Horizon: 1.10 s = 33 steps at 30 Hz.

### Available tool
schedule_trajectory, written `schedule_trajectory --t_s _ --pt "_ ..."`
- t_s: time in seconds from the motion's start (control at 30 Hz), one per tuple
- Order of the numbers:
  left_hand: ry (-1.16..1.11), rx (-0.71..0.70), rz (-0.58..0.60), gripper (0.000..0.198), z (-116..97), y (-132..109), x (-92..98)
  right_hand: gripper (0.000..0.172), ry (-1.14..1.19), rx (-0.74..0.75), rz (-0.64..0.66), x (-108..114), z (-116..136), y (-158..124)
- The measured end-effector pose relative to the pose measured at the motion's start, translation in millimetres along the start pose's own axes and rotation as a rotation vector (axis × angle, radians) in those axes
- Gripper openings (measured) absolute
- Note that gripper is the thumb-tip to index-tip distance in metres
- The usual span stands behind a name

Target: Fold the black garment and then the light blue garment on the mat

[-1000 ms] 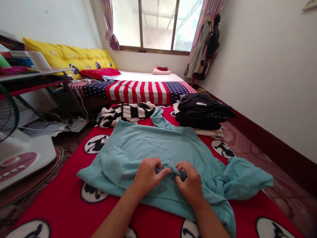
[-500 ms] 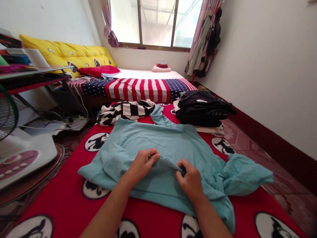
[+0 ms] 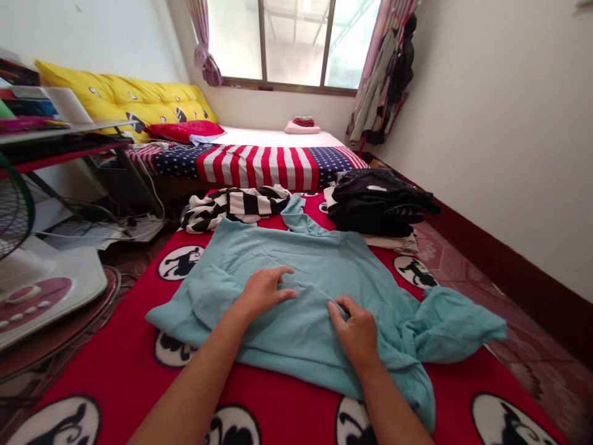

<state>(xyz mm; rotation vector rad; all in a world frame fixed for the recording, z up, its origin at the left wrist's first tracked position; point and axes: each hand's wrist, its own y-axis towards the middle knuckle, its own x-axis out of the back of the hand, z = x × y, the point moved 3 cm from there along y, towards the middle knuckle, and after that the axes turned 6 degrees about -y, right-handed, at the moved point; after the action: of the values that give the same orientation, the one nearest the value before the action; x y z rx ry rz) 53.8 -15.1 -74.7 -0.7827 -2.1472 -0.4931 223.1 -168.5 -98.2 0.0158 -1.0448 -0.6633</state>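
A light teal long-sleeved shirt lies spread and wrinkled across the red patterned blanket. One sleeve bunches out at the right, and another stretches toward the back. My left hand rests just over the middle of the shirt, thumb and fingers apart with nothing between them. To its right, my right hand is at the cloth with its thumb and index finger parted. Its other fingers curl under and are partly hidden.
Behind the shirt lies a black-and-white checked garment. A stack of folded dark clothes stands at the back right. Beyond is a bed with a striped, starred cover. A fan and a cluttered desk occupy the left.
Both hands have loosened from the pinched fold of shirt cloth, which now lies flatter. My left hand's fingers have spread, and it has shifted slightly up and left.
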Motion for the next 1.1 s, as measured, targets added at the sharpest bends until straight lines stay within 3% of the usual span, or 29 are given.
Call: schedule_trajectory --t_s 0.2,0.37,0.6,0.8,0.93,1.1 --pt "0.045 0.042 0.145 0.042 25.5 -13.8 31.2 0.025 -0.066 -0.012 -0.002 -1.2 -1.9 0.8" --pt "0.112 0.062 0.242 0.031 34.8 -23.8 55.4 0.027 -0.115 0.013 -0.005 -2.1 -3.1 1.1" --pt "-0.06 -0.079 0.146 0.017 24.1 -32.1 69.0 0.025 -0.129 0.011 0.021 -3.3 -3.8 0.8" --pt "0.358 -0.093 0.096 0.036 25.8 -29.7 87.4 0.027 -0.15 0.013 0.03 -3.4 -4.1 0.7" --pt "0.501 -0.09 0.176 0.044 42.5 -24.9 106.8 0.026 -0.154 0.019 0.033 -3.0 -4.0 1.2" --pt "0.518 0.122 0.135 0.041 77.2 -23.5 124.3 0.024 -0.158 0.011 0.028 -3.0 -3.1 1.1"
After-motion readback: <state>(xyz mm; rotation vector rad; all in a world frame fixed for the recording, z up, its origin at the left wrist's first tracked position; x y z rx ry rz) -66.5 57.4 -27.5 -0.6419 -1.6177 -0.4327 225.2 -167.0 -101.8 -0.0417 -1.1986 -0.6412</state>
